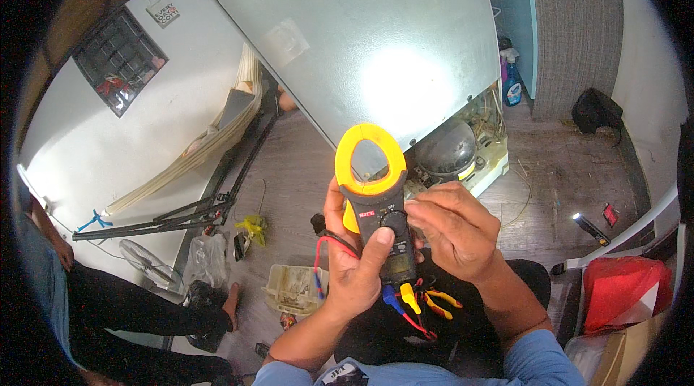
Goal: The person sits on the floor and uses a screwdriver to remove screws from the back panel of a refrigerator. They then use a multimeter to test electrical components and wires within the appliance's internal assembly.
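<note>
My left hand (354, 270) is wrapped round a yellow and black clamp meter (382, 204), with the thumb beside its dial. The yellow jaw loop points away from me and looks closed. A blue plug and a yellow plug (409, 297) sit at the meter's near end, and a red lead (329, 240) runs by my left hand. Close to the meter's right side, my right hand (463, 234) has its fingertips pinched together; whatever is between them cannot be made out. Yellow-and-red handled pliers (441, 304) lie below, over my dark trousers.
Ahead stands a large grey appliance panel (325, 39) with a bright light spot; a black compressor (444, 149) shows at its base. A clear plastic box (296, 289) is left of me. Another person's legs (144, 306) are at far left. A lit flashlight (591, 229) lies right.
</note>
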### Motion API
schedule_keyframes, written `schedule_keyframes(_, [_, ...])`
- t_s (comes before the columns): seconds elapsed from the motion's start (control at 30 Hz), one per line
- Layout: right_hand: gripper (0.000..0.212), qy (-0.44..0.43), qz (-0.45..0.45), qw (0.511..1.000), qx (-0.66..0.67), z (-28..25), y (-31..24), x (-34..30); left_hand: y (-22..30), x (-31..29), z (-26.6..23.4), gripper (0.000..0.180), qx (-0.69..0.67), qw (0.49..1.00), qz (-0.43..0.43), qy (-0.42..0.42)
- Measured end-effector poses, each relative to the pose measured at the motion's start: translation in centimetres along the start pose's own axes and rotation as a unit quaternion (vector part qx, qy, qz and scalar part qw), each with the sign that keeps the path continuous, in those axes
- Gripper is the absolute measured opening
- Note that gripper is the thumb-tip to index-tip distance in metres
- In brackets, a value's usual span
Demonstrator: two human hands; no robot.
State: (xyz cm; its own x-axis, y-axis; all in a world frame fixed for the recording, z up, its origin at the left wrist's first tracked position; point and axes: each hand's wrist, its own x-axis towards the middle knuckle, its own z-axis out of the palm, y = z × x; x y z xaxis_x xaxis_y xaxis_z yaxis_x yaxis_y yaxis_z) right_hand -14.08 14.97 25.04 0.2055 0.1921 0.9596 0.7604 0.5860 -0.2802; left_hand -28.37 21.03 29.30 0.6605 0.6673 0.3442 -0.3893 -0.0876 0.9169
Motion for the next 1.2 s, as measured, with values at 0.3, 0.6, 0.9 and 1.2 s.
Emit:
schedule_keyframes(0.3, [0.027,0.010,0.026,1.000,0.015,0.4,0.3,-0.2,-0.8,-0.5,-0.6,0.082,-0.052,0.998,-0.013,-0.018])
schedule_keyframes(0.6, [0.019,0.009,0.107,0.993,0.039,-0.3,0.3,0.1,-0.8,-0.1,-0.9,0.092,-0.138,0.988,-0.048,-0.044])
schedule_keyframes(0.9, [0.019,0.014,0.187,0.978,0.087,-0.2,0.8,-0.2,-1.4,-0.1,-1.9,0.098,-0.134,0.985,-0.092,-0.062])
schedule_keyframes(1.2, [0.052,0.012,0.343,0.909,0.237,0.6,2.1,-1.0,-0.7,-0.6,-2.7,0.099,-0.136,0.978,-0.126,-0.099])
